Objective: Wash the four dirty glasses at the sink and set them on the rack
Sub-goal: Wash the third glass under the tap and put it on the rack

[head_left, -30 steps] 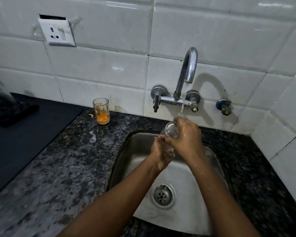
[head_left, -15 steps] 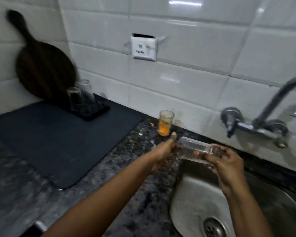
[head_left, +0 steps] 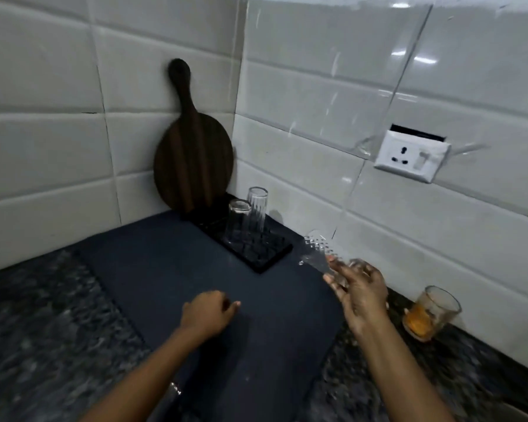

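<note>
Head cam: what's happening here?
A person is mid dishwashing. The right hand holds a clear textured glass, tilted, near the black rack, where two glasses already stand upside down. The left hand hangs loosely curled over the dark mat, holding nothing. One dirty glass with orange residue waits on the counter by the wall.

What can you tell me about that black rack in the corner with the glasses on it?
The flat black rectangular rack looks like plastic or rubber, with a top of rows of small pegs or a grid. It lies on the dark blue drying mat, set at an angle near the white tiled wall. Two clear ribbed glasses stand on it, apparently upside down. A round dark wooden board leans on the wall just behind it; whether they touch is unclear. No hand touches the rack.
</note>
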